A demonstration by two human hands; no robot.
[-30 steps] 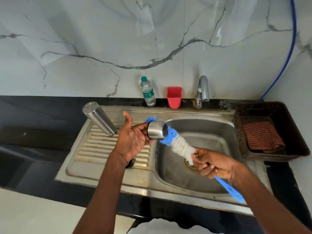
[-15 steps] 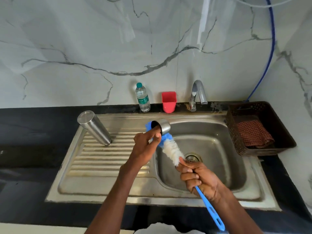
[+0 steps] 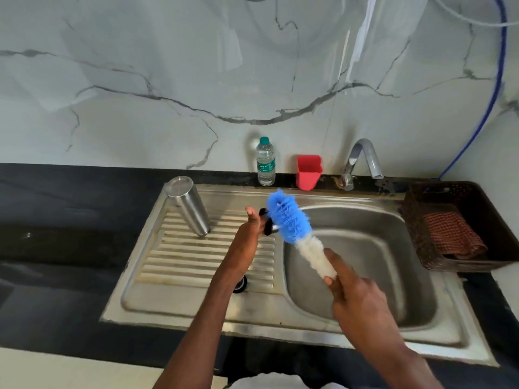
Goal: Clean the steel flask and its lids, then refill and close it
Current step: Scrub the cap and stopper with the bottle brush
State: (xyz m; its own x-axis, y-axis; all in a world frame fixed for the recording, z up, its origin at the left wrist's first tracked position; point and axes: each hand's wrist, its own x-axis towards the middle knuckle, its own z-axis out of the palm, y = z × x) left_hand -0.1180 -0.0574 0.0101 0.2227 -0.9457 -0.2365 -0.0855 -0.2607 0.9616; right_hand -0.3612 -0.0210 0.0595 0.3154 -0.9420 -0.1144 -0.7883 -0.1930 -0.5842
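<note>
The steel flask [image 3: 188,206] stands upside down on the ribbed drainboard [image 3: 196,256] at its back left. My left hand [image 3: 250,234] holds a small steel lid [image 3: 268,224] over the drainboard's right edge; the lid is mostly hidden behind my fingers and the brush. My right hand [image 3: 354,293] grips the bottle brush [image 3: 295,228] just below its white bristles. The blue bristle head lies against the lid. A small dark round thing [image 3: 241,284], partly hidden by my left forearm, lies on the drainboard.
The sink basin [image 3: 373,254] is to the right, with the tap [image 3: 362,161] behind it. A plastic water bottle [image 3: 265,162] and a red cup [image 3: 309,172] stand at the wall. A brown basket [image 3: 449,192] with a checked cloth [image 3: 452,234] sits on the right counter.
The brush has come out of the lid and now lies across its outside, blue head pointing up and back. My left hand turned the lid and shifted left over the drainboard.
</note>
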